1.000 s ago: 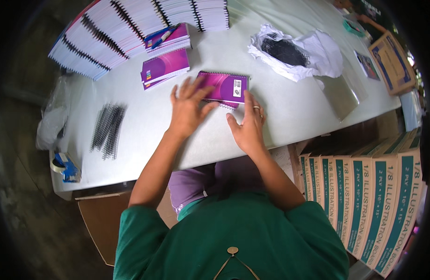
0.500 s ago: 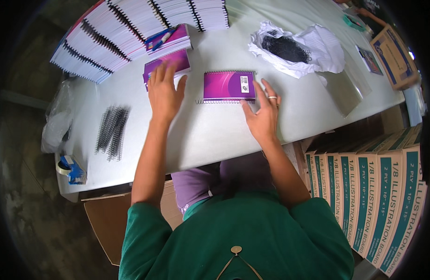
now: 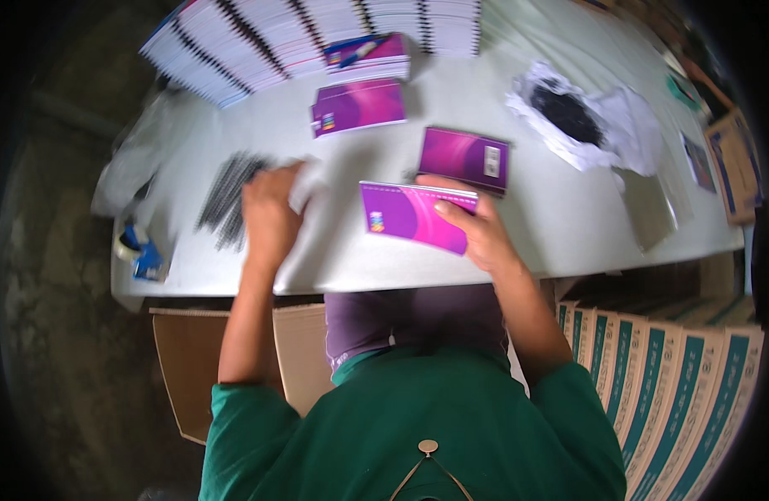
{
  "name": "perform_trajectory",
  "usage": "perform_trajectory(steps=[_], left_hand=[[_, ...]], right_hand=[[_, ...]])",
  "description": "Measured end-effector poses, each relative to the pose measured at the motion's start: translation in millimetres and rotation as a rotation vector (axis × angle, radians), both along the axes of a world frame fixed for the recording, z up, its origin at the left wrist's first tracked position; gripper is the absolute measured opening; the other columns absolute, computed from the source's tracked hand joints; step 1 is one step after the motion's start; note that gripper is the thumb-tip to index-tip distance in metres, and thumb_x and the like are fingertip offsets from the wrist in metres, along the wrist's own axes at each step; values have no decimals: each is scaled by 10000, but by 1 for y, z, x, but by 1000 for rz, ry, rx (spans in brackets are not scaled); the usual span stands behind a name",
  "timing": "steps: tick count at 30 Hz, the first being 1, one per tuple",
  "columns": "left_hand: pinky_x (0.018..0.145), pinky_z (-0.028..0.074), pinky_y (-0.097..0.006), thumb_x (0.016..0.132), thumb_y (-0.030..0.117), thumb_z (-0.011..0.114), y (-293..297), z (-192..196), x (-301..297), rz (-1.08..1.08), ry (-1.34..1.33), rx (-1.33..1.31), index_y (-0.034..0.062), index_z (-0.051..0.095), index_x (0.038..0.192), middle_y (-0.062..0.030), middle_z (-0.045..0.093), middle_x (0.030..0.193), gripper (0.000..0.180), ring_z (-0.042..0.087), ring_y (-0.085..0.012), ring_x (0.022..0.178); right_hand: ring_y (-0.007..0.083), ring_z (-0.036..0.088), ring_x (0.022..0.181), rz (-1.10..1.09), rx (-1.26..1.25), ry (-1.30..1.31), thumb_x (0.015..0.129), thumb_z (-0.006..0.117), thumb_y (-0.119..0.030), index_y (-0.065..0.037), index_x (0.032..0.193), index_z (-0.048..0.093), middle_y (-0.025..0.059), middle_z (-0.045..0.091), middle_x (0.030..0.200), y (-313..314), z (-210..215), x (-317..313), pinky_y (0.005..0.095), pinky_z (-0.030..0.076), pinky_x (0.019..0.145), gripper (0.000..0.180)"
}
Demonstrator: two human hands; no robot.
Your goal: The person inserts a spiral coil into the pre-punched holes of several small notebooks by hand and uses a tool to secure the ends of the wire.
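Observation:
My right hand (image 3: 474,227) grips a purple notebook (image 3: 407,215) by its right end and holds it just above the white table (image 3: 551,230). A second purple notebook (image 3: 464,159) lies flat on the table right behind it. My left hand (image 3: 271,213) is blurred and sits beside a pile of black spiral binding coils (image 3: 227,199), fingers curled; whether it holds a coil I cannot tell. A third purple notebook (image 3: 358,106) lies further back, in front of a small stack topped with a blue pen (image 3: 363,52).
Rows of white spiral-bound pads (image 3: 259,42) line the table's far edge. A crumpled white bag with black contents (image 3: 572,117) lies at the right. Teal and white cartons (image 3: 677,376) stand at my right, a brown cardboard box (image 3: 225,367) at my left. A tape roll (image 3: 138,250) is on the left corner.
My right hand has picked up a purple notebook and brought it toward me. My left hand has moved from the far notebooks down and left to the black coils.

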State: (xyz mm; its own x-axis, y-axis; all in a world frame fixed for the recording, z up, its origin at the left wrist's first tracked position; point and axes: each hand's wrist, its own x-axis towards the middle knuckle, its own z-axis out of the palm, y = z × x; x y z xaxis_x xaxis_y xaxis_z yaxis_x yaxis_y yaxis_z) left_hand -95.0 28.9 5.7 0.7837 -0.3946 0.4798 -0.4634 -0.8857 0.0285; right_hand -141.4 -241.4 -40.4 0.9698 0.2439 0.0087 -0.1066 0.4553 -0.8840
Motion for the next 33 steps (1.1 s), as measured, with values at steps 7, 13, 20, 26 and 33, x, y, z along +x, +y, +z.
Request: perform_trajectory(steps=[7,13,20,26,33], left_hand=[[738,449,-399,827,285,628,87,-45,25,466,-3,-30,56,624,1013,-112,616,894,295,599,-278,848],[804,461,-383,925,224,497,50,-7,7,268,305,-600,21,593,1045,-162,636,968,255,614,-299,890],[595,351,-224,956,330,481,3,-9,-19,-79,858,-689,30,539,846,4,464,688,325,400,-72,637],[563,333,-189,928,225,551,0,-1,-9,-75,965,-935,40,536,855,28,491,691,199,400,-42,621],[672,427,-235,835,94,659,0,37,3,-231,851,-500,50,578,976,25,545,836,168,483,-61,731]], right_hand=[[127,564,1013,63,-321,-350,868,586,-58,-7,1139,598,62,628,1103,24,-8,9,271,436,908,276],[114,557,1009,-49,-344,-314,864,608,-74,-3,1126,610,68,628,1106,25,-3,8,260,427,910,271],[113,574,976,-51,-405,-321,860,605,-44,-4,1137,608,78,639,1098,24,-10,7,252,449,874,280],[104,601,899,-68,-462,-437,843,605,5,-6,1121,617,89,658,1057,24,-13,6,240,482,796,278],[90,593,853,-91,-431,-451,829,593,30,-4,1089,621,71,664,991,25,-9,3,231,477,770,263]])
